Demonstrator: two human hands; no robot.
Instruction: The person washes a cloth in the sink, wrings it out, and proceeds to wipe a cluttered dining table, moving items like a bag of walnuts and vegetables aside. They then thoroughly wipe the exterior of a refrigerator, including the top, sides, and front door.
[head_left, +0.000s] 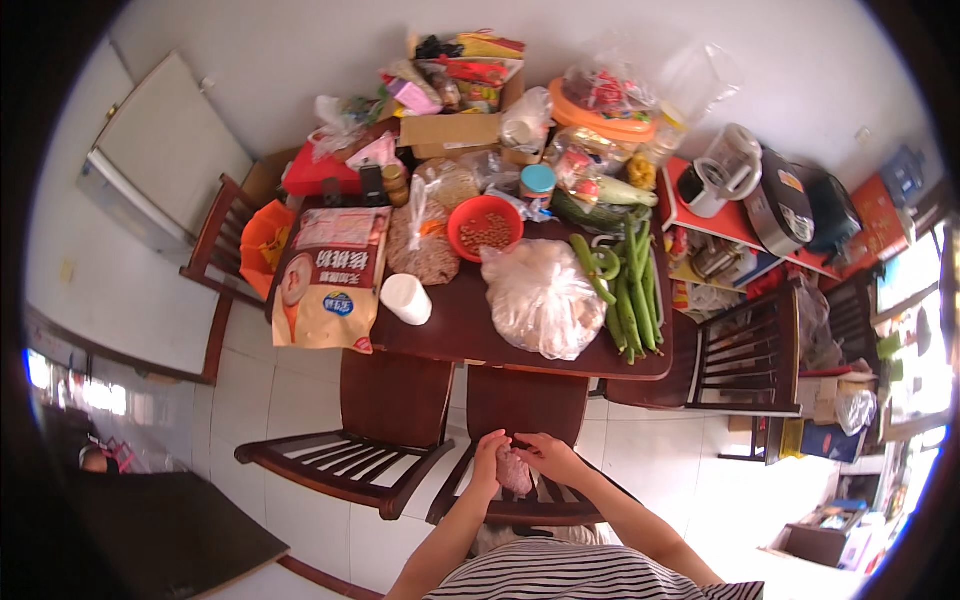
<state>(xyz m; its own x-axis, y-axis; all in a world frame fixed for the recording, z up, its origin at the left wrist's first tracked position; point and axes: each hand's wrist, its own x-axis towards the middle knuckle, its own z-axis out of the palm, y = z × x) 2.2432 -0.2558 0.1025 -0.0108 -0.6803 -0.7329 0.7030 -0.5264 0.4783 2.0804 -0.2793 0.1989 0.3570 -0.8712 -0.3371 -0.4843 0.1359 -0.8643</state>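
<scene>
A small clear plastic bag of pinkish-brown contents (514, 474) hangs in front of me, above the seat and back of a dark wooden chair (525, 401). My left hand (489, 459) grips the bag by its upper left side. On the other side, the fingers of my right hand (553, 456) pinch at the bag's top. What exactly fills the bag is too small to tell. Beyond the chair, a knotted plastic bag of pale round items (551, 300) lies by the table's front edge, with long green vegetables (636, 292) to its right.
The dark wooden table (457, 330) carries a red bowl of nuts or beans (486, 227), a white cylindrical container (406, 299), a printed food pouch (330, 277) and a cardboard box of packets (450, 129). A second chair (390, 405) stands left; another (742, 352) stands right.
</scene>
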